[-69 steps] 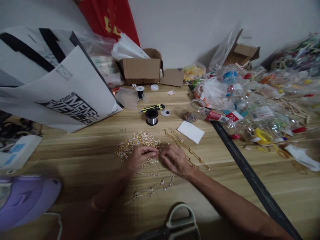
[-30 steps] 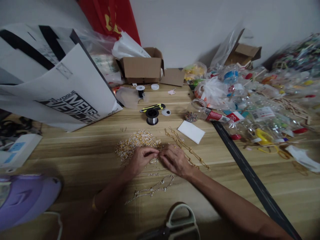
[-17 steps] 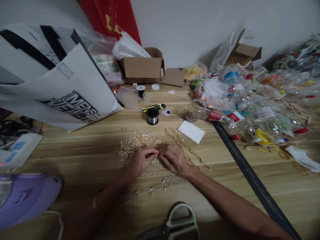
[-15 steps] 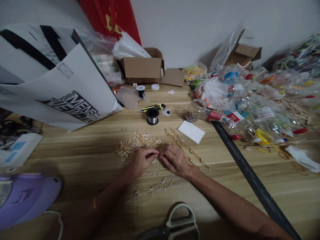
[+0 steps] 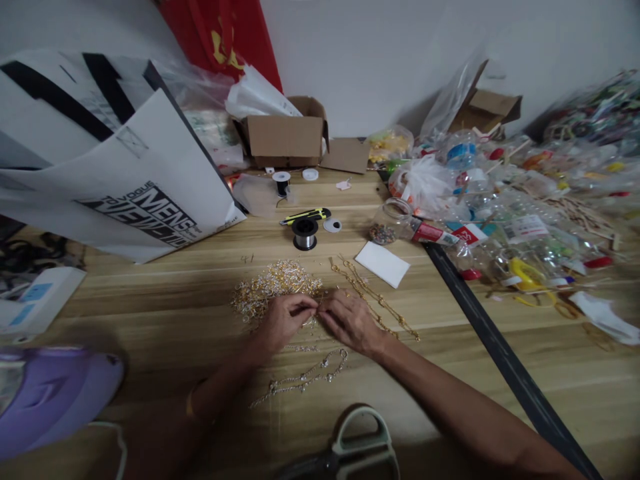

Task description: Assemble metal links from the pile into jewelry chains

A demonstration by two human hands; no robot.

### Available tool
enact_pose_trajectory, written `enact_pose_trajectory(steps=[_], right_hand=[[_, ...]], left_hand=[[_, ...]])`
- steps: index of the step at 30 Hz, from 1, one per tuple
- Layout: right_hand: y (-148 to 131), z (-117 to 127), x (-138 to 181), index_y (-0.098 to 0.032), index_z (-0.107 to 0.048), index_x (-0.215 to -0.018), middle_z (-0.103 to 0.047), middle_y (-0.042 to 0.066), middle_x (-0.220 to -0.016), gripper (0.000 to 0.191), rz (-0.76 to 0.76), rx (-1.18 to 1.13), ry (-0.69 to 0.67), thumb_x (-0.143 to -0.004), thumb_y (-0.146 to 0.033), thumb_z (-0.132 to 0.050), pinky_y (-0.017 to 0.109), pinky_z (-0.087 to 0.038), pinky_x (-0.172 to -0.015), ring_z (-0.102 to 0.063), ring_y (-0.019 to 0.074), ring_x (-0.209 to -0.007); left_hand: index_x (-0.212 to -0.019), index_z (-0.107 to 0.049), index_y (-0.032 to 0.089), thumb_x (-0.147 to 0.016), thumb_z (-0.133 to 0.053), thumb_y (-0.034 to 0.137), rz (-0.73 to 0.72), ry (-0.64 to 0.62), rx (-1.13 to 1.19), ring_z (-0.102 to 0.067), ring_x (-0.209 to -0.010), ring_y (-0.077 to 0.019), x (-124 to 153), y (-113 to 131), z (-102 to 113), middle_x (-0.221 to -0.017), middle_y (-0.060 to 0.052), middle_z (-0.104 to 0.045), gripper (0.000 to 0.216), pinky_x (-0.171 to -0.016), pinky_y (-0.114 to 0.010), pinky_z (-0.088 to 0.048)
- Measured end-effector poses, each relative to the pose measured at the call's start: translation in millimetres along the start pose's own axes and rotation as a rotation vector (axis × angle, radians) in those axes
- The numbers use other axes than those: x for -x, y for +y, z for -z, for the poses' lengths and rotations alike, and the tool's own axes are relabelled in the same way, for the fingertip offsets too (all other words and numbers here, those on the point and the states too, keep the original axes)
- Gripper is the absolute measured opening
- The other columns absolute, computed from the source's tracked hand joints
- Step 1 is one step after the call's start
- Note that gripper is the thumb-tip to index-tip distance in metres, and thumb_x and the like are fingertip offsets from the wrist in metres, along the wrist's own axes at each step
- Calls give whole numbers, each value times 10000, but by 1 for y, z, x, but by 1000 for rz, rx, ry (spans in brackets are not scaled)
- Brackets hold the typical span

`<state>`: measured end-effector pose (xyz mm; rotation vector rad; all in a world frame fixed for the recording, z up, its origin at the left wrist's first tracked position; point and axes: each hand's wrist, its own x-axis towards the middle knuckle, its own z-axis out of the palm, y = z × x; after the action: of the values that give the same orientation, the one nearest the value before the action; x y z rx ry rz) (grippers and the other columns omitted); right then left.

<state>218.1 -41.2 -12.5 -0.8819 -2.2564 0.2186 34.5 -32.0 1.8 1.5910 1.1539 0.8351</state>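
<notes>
A wood-grained surface (image 5: pixel 440 320) carries everything. Along its right side sprawls a heap of clear plastic bottles (image 5: pixel 525 207), and at the far left stands a white bag (image 5: pixel 150 153) with black lettering. A cardboard box (image 5: pixel 285 141) sits at the back, by the wall.

Smaller than these is the pile of gold and silver pieces (image 5: pixel 275 283), which lies near the middle, just beyond the left hand (image 5: pixel 285 321) and spreading to its left. The right hand (image 5: pixel 350 321) faces it from the other side, palm down, and the two grips meet fingertip to fingertip at the pile's near right edge. The left thumb and forefinger converge at their tips; the right fingers are curled, their tips partly hidden. Whatever may lie between them is too small to make out, so I cannot tell whether either grip is clamped on a piece.

A gold chain (image 5: pixel 400 321) runs in doubled strands just beyond and to the right of the right hand, near a white card (image 5: pixel 383 264). A silver chain (image 5: pixel 303 387) lies looped on the near side of both hands, apart from them. Beyond the pile stands a spool of wire (image 5: pixel 305 236). Smallest is a short silver strand (image 5: pixel 303 348), between the silver chain and the left hand's fingers.
</notes>
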Motion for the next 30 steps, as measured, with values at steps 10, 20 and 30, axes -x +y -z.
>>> enact_pose_trajectory(steps=[10, 20, 30], right_hand=[[0, 0, 0, -172, -546, -911, -615, 67, -836, 83, -1, -15, 9, -906, -190, -465, 302, -430, -693, -538, 172, -773], [1, -1, 1, -167, -556, -890, -614, 59, -812, 93, -12, -5, 7, -907, -193, -469, 294, -424, -681, -527, 161, -753], [1, 0, 1, -167, -549, -907, -616, 61, -831, 70, -8, 4, 1, -901, -180, -480, 296, -420, -693, -530, 165, -766]], left_hand=[[-750, -684, 130, -690, -638, 185, 14, -17, 106, -658, -696, -151, -3, -9, 0, -737, -46, -717, 93, -670, -235, -513], [-744, -701, 132, -705, -644, 213, 17, -25, 59, -643, -683, -153, -3, -5, 4, -738, -51, -724, 106, -651, -234, -483], [-741, -695, 136, -713, -629, 214, 6, -19, 38, -630, -691, -147, -5, -9, 4, -737, -42, -708, 106, -664, -230, -476]])
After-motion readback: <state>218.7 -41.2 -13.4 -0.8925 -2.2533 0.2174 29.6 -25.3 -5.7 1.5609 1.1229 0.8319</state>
